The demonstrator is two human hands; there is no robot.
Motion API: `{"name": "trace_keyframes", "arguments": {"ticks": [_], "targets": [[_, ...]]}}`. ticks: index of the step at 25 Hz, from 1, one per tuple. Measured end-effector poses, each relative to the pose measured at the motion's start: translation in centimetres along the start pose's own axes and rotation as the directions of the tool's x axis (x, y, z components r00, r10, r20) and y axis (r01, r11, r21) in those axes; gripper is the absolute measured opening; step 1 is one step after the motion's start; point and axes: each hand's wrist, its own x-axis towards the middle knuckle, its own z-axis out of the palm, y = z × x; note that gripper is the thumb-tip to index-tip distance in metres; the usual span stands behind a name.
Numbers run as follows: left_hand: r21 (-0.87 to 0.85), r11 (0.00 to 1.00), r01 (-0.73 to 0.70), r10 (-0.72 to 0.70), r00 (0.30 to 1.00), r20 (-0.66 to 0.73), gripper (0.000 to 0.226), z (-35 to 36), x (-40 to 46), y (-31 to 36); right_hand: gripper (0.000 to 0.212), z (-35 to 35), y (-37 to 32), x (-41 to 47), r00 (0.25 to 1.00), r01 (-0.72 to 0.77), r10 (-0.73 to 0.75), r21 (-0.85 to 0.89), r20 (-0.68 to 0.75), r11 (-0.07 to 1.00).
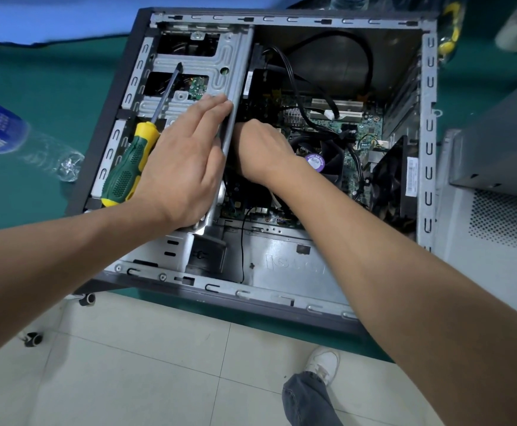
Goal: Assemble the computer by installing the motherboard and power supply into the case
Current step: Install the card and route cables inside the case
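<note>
Case (429, 124) lies open on its side on green tabletop (51, 96), motherboard (348, 127) already seated inside. Left hand (186, 161), fingers straight, presses flat on drive cage (202, 59), likely steadying it. Right hand (262, 152) reaches beneath the cage; its grip cannot be told. Screwdriver (134, 161) rests on the cage, within reach.

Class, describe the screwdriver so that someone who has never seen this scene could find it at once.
Start at the open case lying on the green mat. On the metal drive cage in its left part, beside the left hand, lies the screwdriver. Its green and yellow handle is the only bright-coloured thing among grey metal.
</note>
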Motion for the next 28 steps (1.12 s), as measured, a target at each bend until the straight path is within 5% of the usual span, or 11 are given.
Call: {"name": "trace_keyframes", "arguments": {"ticks": [21,28], "targets": [[0.019,1.0,-0.024,0.025,0.999,-0.025,0.054,0.2,0.1,-0.5,0.019,0.6,-1.0,-1.0,0.994,-0.065,0.066,0.017,-0.089,0.998],[0.017,1.0,-0.018,0.018,1.0,-0.024,0.055,0.4,-0.1,-0.5,0.015,0.7,-1.4,-1.1,0.998,-0.056,0.055,-0.028,-0.016,0.998]]}}
